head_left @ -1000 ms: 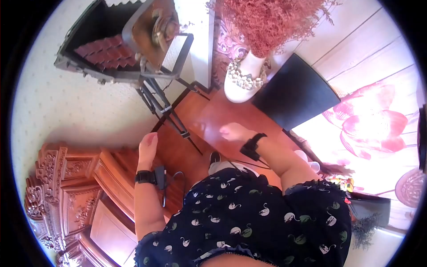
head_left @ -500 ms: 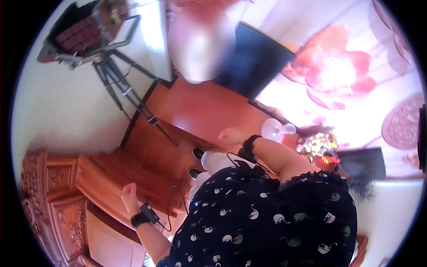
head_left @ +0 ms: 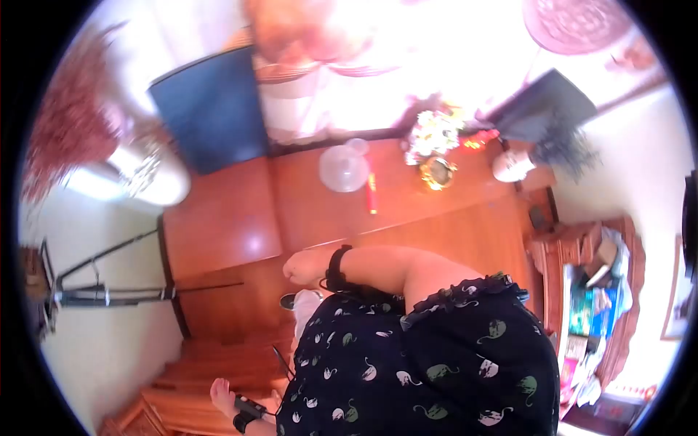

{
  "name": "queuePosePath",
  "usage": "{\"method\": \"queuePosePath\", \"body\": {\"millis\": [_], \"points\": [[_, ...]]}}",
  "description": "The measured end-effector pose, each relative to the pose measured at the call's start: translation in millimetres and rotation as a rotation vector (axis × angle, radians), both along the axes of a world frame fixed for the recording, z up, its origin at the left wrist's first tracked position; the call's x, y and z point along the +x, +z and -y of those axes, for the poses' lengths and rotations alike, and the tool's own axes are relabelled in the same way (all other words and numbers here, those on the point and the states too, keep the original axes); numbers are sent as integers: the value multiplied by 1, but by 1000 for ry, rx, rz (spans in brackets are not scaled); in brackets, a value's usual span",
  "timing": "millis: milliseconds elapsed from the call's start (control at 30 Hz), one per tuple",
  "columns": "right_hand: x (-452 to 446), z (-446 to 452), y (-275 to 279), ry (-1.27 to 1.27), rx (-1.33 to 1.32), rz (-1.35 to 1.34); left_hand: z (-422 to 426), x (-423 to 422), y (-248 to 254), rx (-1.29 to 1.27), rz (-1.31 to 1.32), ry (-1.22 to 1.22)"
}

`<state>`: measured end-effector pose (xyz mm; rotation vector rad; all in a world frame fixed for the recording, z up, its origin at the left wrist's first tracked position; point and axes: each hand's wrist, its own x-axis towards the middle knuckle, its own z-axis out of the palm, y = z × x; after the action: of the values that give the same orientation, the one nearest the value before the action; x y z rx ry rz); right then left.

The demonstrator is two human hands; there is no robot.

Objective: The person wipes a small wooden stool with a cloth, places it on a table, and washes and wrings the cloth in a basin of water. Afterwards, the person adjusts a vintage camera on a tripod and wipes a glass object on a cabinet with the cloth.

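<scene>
My right hand hovers above the wooden floor near the front edge of a long low wooden cabinet. Its fingers are loosely curled together and nothing shows in them. A black band with a small device circles that wrist. At the lower left is my left hand, near carved wooden furniture; its fingers are curled too, with nothing visible inside. A similar device is strapped to the left wrist. Neither hand touches an object. On the cabinet top stand a clear round glass vessel, a red stick-like item and a gold bowl.
Black speakers or panels stand at the back. At the left are a white vase with reddish plumes and a tripod. Flowers and a small pale vase sit farther right. A carved shelf holds assorted items.
The view has turned to the right, bringing the cabinet top and the right-hand shelf into sight. The tripod has slid to the left edge. Both hands remain without an object.
</scene>
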<state>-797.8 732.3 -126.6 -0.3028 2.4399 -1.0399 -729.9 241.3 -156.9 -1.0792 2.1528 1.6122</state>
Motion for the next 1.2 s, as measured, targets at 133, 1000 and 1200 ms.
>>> {"method": "queuePosePath", "body": {"millis": [133, 1000, 1200], "points": [[61, -77, -73, -222, -331, -122, -61, -16, 3, 16, 18, -60], [98, -317, -105, -556, 451, -35, -136, 202, -8, 114, 19, 67], [-17, -347, -118, -487, 389, -92, -203, 247, 35, -147, 162, 277]]}}
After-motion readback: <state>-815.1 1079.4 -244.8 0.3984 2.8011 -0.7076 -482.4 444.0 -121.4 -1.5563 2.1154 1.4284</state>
